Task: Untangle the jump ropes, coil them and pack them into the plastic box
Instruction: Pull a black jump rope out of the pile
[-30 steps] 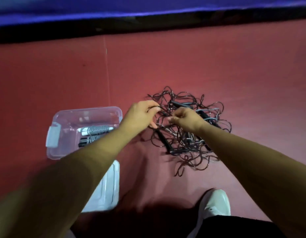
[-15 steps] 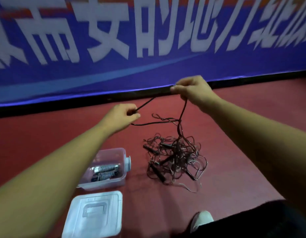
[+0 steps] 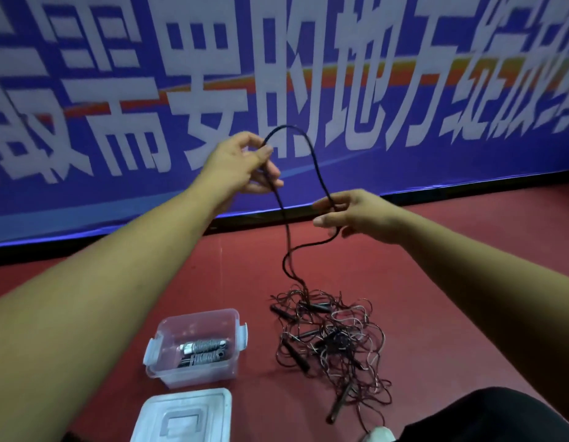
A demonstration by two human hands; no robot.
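Holding a black jump rope (image 3: 288, 126) up off the floor, both hands are closed on the same strand. The left hand (image 3: 235, 164), the higher and farther of the two, pinches it between thumb and fingertips, the other fingers loosely curled. The right hand (image 3: 356, 215), lower and to the right of it, has the cord passing between thumb and curled fingers. Between the hands the rope stands in a tall arch, its top above the left hand's fingers. From the left hand one run drops straight down; from under the right hand another bends leftward to meet it, and the two fall together into the tangle (image 3: 334, 342) lying on the red floor (image 3: 452, 282), below the hands and nearer the person. That heap is a knot of thin dark and pale cords with several black handles (image 3: 318, 306) sticking out of it. Left of the tangle, beneath the left forearm, the clear plastic box (image 3: 198, 315) stands open with coiled ropes (image 3: 201, 350) lying in its bottom. Its lid (image 3: 184, 416) lies flat on the floor just on the near side of it. Beyond the hands a blue banner (image 3: 85, 193) with large white characters runs along the floor's edge. A white shoe (image 3: 380, 435) shows at the bottom edge.
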